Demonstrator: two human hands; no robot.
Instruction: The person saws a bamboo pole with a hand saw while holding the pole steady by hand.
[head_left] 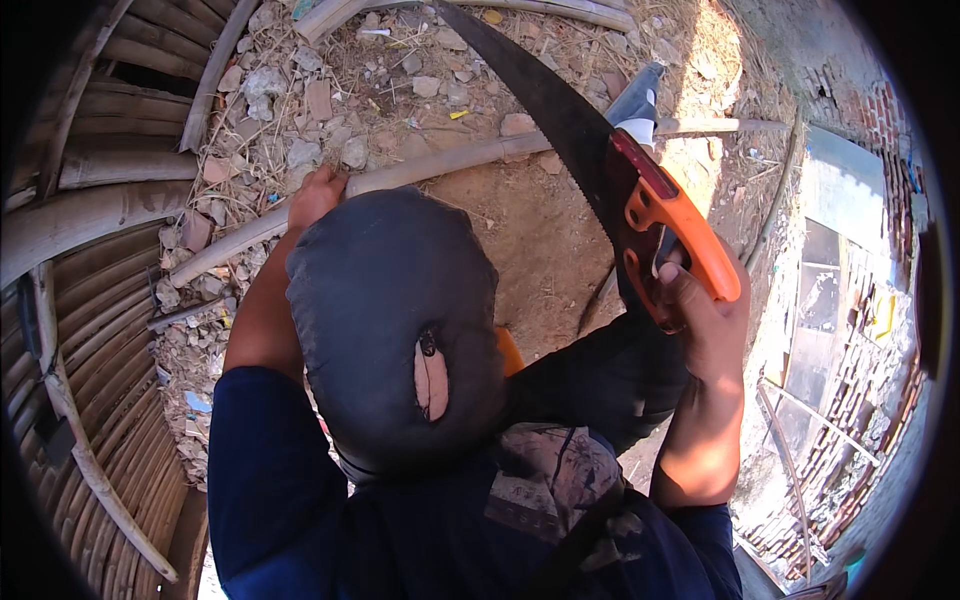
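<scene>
In my right hand (705, 310) is a hand saw (560, 110), its orange handle gripped and its dark curved blade pointing up and to the far left. Teeth line the blade's left edge, and the blade crosses in front of a long bamboo pole (440, 165); contact between them cannot be made out. My left hand (318, 195) is closed on the pole left of the middle, some fingers hidden. My bent knee in black trousers (390, 270), torn at one spot, hides ground and part of the pole's near side.
Broken bricks and stones (265, 95) lie with dry straw on the far and left ground. A bamboo-slat wall (110, 330) stands at left, a worn brick wall (870, 370) at right. Something blue and white (637, 105) lies by the pole behind the saw.
</scene>
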